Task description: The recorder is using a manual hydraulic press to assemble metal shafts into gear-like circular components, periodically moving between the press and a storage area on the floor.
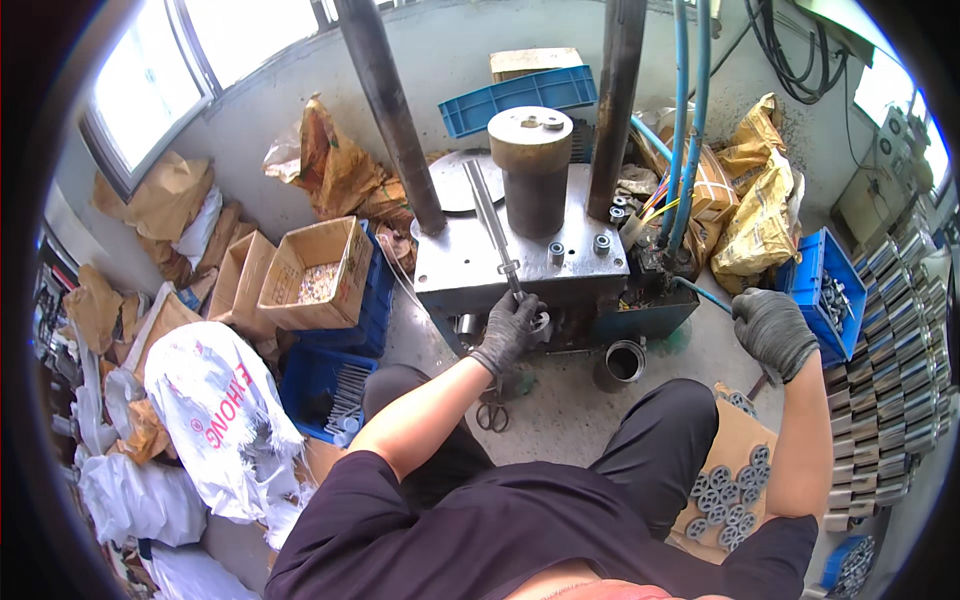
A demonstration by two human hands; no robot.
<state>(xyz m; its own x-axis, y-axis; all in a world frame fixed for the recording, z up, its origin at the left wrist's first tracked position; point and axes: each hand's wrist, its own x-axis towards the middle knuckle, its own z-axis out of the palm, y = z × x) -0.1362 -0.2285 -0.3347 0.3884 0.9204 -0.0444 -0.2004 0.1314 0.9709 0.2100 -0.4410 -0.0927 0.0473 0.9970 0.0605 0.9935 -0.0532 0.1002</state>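
My left hand (511, 330), in a dark grey work glove, is closed around the lower end of a long metal rod with a collar (492, 225). The rod slants up and away over the steel press table (465, 265), left of the thick round press ram (533, 175). A small metal ring (540, 325) shows beside my left fingers. My right hand (772, 330), gloved alike, is out to the right with its fingers curled. A thin blue hose (705, 294) runs up to it; whether the fingers hold something is hidden.
Two steel columns (390, 110) rise from the press. A dark metal cylinder (622, 364) and scissors (491, 416) are on the floor. Left are cartons (318, 272) and a blue bin of rods (340, 395). Right are a blue parts bin (825, 290), stacked metal sleeves (880, 375) and grey wheel-shaped discs (735, 490).
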